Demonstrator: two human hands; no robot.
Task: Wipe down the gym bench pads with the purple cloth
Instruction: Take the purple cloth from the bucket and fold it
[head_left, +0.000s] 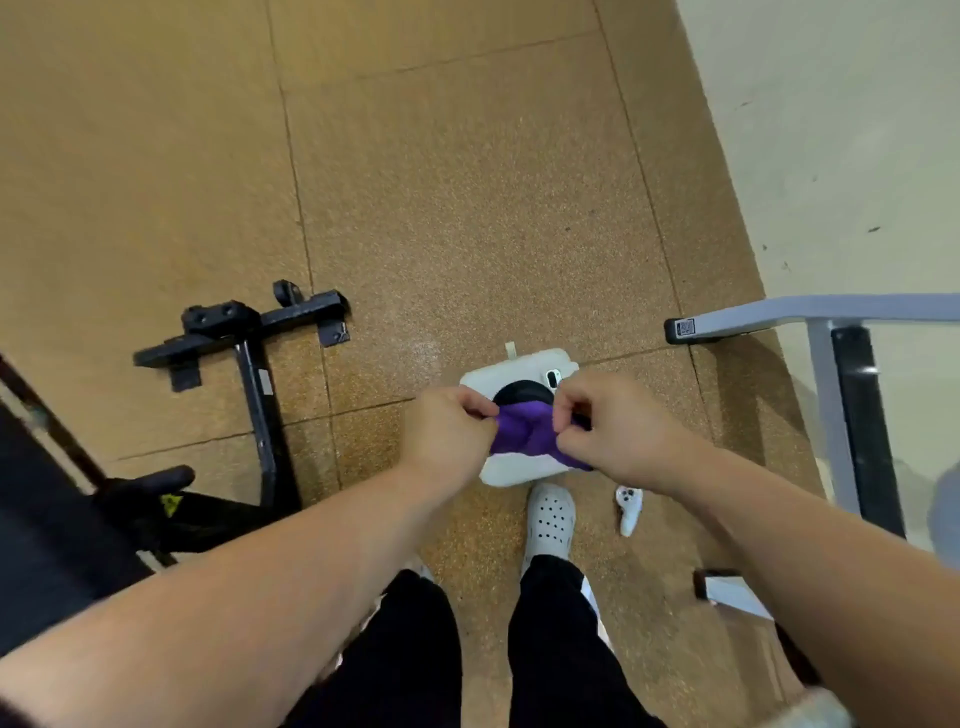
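Holding: L hand (452, 431) + R hand (608, 421) pinch purple cloth (522, 428) btwn them, fingers curled on its ends.
Cloth pos: mid-air, centre, above white device (519, 371); bunched, prob. being spread for wiping.
Bench pad (41, 519): near left, well apart, not yet touched.
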